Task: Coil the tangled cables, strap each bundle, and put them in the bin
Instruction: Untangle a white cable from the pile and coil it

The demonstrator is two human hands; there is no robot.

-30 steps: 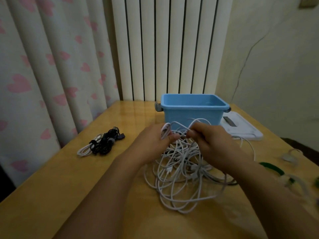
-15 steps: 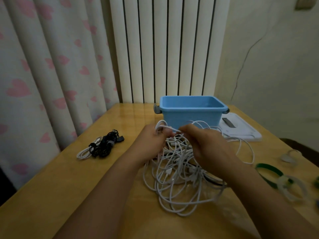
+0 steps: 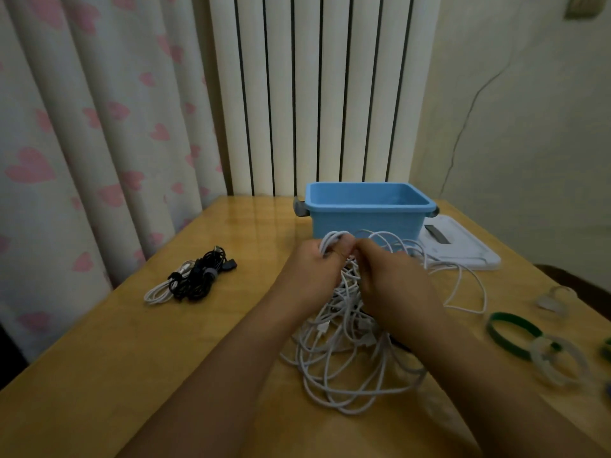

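Head view: my left hand (image 3: 312,271) fingers grip loops of tangled white cable pile (image 3: 347,352) on wooden tabletop (image 3: 132,358); right hand (image 3: 393,285) fingers curled round strands beside it. Light blue plastic bin (image 3: 367,209) looks empty. I judge coiling barely begun; strapping, binning left.

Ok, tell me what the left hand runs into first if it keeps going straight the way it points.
The left hand, gripping loops of the white cables, points away from the person toward the blue bin. Going straight on, it would probably meet the bin's near wall first, though depth is hard to judge from this one view.
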